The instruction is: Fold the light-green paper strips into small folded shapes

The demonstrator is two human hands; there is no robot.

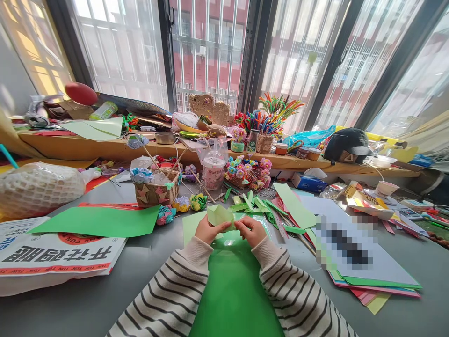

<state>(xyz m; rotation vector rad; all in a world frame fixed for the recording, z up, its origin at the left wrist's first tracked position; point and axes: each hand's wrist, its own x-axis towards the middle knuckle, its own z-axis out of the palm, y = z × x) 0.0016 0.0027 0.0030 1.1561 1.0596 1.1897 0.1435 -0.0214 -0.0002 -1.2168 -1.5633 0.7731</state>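
Between my two hands is a small folded piece of pale green paper (pixel 220 216), raised a little above the table. My left hand (pixel 209 229) is closed on its left and lower side, thumb pressed along the bottom. At the right corner, my right hand (pixel 251 230) pinches the paper between thumb and fingers. Beneath the hands lies a glossy green sheet (pixel 233 285), with a pale green sheet (pixel 191 224) partly showing to the left. Folded green paper strips (pixel 259 206) lie in a loose heap just beyond my right hand.
A woven basket (pixel 157 193) with paper flowers stands back left, beside a plastic cup (pixel 212 173). A green sheet (pixel 98 220) rests on a printed bag (pixel 63 255) at left. Stacked coloured paper (pixel 382 257) lies right. Craft supplies crowd the window ledge (pixel 189 154).
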